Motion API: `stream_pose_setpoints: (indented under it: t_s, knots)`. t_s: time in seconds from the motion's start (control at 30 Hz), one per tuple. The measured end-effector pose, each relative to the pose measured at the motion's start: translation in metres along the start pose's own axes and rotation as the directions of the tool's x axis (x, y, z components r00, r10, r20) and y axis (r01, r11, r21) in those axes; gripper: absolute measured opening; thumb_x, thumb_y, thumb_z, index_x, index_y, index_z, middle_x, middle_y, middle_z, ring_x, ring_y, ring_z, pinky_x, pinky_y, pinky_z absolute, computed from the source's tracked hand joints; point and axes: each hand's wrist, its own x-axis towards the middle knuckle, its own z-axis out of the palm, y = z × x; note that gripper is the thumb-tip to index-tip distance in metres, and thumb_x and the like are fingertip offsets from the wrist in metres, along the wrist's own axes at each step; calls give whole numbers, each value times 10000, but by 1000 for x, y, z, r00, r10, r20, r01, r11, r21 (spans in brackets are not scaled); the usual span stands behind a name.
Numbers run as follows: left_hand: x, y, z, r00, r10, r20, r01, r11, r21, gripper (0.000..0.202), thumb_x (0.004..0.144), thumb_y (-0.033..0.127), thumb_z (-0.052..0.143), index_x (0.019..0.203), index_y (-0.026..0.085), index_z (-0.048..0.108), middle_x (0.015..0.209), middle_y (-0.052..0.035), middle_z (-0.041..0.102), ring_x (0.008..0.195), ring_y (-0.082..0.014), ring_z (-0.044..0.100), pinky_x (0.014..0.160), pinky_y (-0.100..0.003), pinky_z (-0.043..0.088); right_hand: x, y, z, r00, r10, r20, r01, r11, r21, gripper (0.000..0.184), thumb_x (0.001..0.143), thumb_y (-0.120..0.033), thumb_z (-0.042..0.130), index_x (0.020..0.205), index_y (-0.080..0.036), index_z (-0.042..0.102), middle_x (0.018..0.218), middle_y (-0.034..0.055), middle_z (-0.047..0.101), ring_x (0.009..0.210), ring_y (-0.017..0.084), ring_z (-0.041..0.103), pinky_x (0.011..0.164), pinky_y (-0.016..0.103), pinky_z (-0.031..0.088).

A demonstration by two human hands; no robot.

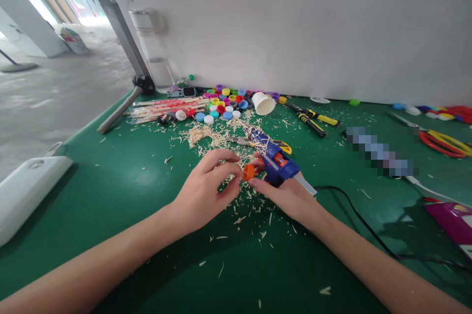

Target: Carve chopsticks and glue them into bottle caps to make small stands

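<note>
Bottle cap in mid-reach above the green surface, directly between the two sets of fingers: just right of the left hand, just left of the right hand's thumb, about equally near both. Left fingers narrow, pinched at the cap's edge; right hand wrapped around a blue hot glue gun, long axis slanting from upper left to a translucent glue stick at lower right. Cap bright orange, short, round, apparently plastic.
</note>
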Motion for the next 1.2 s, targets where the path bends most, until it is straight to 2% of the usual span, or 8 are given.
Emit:
stream_pose_setpoints:
  t_s: [0.4, 0.6, 0.73, 0.83, 0.9, 0.93, 1.1, 1.2]
  knots:
    - [4, 4, -9, 984, -179, -6, 175, 969, -176, 102, 892, 126, 496, 830, 191, 543, 990, -47, 571, 952, -143, 559, 794, -292, 508, 5, 7, -3, 996, 35, -77, -37, 999, -25, 442, 652, -344, 772, 1048, -235, 611, 970, 44, 669, 701, 156, 603, 679, 344, 537]
    - [9, -17, -13, 897, -423, -127, 356, 863, -357, 218, 942, 200, 377, 790, 202, 533, 950, -42, 610, 852, -149, 572, 743, -336, 514, 6, 11, -8, 992, 68, -110, -70, 997, -16, 500, 660, -386, 770, 1115, -246, 615, 1056, 62, 643, 694, 144, 567, 632, 341, 517]
    - [26, -38, -35, 745, -604, -283, 443, 766, -466, 261, 876, 126, 409, 690, 192, 579, 817, -16, 613, 756, -125, 563, 659, -308, 508, 14, 22, -19, 976, -10, -219, 17, 999, 31, 536, 693, -407, 756, 1178, -256, 587, 968, 34, 644, 630, 113, 513, 618, 336, 493]
    - [38, -60, -60, 547, -727, -416, 480, 679, -555, 220, 807, 74, 443, 610, 161, 488, 696, 17, 523, 703, -90, 535, 609, -268, 476, 21, 27, -30, 962, -37, -272, 66, 993, 97, 506, 709, -403, 750, 1159, -250, 578, 964, 27, 633, 591, 93, 485, 560, 309, 460]
    - [40, -78, -73, 349, -797, -492, 483, 604, -635, 194, 845, 149, 411, 651, 163, 415, 695, 36, 461, 670, -71, 527, 574, -252, 445, 24, 28, -35, 958, -32, -286, 77, 986, 150, 494, 705, -404, 754, 1138, -244, 577, 977, 30, 624, 587, 89, 474, 520, 293, 435]
    - [38, -88, -77, 341, -799, -496, 528, 599, -602, 140, 866, 199, 414, 736, 166, 454, 765, 36, 485, 710, -76, 547, 608, -270, 462, 25, 27, -37, 958, -28, -284, 80, 982, 173, 496, 704, -403, 754, 1137, -242, 575, 975, 31, 620, 588, 90, 472, 512, 290, 429]
    - [22, -120, -76, 605, -660, -445, 691, 713, -118, 702, 656, 156, 745, 1296, 172, 457, 1276, -83, 435, 1216, -290, 454, 1056, -542, 356, 20, 17, -35, 985, -23, -170, 72, 955, 287, 465, 686, -375, 758, 1105, -241, 606, 892, 15, 584, 566, 86, 443, 497, 297, 412]
    - [17, -117, -66, 804, -499, -323, 571, 798, 190, 614, 750, 212, 694, 1321, 186, 470, 1283, -89, 457, 1283, -322, 403, 1098, -543, 319, 14, 11, -32, 1000, -6, -27, 15, 930, 367, 449, 656, -357, 766, 1069, -241, 632, 827, 6, 568, 564, 91, 439, 482, 294, 391]
